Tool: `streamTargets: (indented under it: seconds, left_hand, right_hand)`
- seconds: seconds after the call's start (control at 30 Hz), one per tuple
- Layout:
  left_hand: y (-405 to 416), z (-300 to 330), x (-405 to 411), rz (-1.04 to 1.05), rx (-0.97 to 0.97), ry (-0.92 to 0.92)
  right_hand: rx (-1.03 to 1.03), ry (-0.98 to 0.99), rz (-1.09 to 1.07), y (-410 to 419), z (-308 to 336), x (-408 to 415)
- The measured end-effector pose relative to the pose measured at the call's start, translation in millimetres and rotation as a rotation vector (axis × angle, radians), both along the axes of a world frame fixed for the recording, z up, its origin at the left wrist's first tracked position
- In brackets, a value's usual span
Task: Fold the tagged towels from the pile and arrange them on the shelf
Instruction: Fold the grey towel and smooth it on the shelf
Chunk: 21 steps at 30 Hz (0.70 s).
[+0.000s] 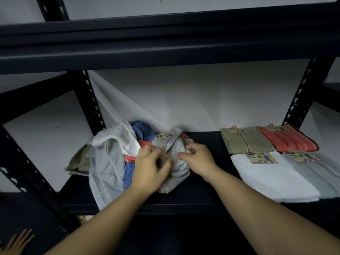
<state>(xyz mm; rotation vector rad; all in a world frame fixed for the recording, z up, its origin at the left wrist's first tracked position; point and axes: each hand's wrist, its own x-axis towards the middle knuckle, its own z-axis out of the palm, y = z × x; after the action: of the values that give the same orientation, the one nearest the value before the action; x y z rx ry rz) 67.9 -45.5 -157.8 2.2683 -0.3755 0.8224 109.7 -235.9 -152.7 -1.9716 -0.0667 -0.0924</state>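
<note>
Dim room, pale wall behind a black metal slotted-post shelf (202, 142). On its board sits a crumpled pile of white, blue and red towels (117, 151); well right of the pile, four folded tagged towels (272, 162) lie flat. At the pile's right edge both hands work a rumpled grey tagged towel (176, 150): right hand (197, 159) pinches it, left hand (152, 168) looks curled on it too, though it's blurry.

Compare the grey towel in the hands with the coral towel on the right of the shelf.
The crumpled grey towel is bunched at the pile's edge, gripped by the left hand and right hand; the folded coral towel lies flat and untouched. The grey towel sits mid-shelf; the coral towel lies at the back right, beside an olive towel. Both carry paper tags.
</note>
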Motion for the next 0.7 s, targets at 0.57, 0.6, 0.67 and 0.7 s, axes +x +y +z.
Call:
streamTargets:
  seconds: [0.57, 0.6, 0.67, 0.7]
  left_hand:
    - [-4.0, 60.1, 68.1, 0.041, -0.063, 0.687]
    - [-6.9, 62.1, 65.9, -0.002, -0.116, 0.656]
    - [-11.7, 70.5, 57.7, -0.141, -0.240, 0.618]
    - [-13.1, 76.1, 53.1, -0.218, -0.269, 0.602]
  right_hand:
    - [0.157, 0.020, 0.018, -31.1, -1.5, -28.6]
    - [0.214, 0.060, -0.028, -32.9, -0.7, -27.0]
    - [0.246, 0.074, -0.143, -37.2, 7.7, -23.4]
    - [0.223, 0.027, -0.189, -40.2, 16.0, -22.6]
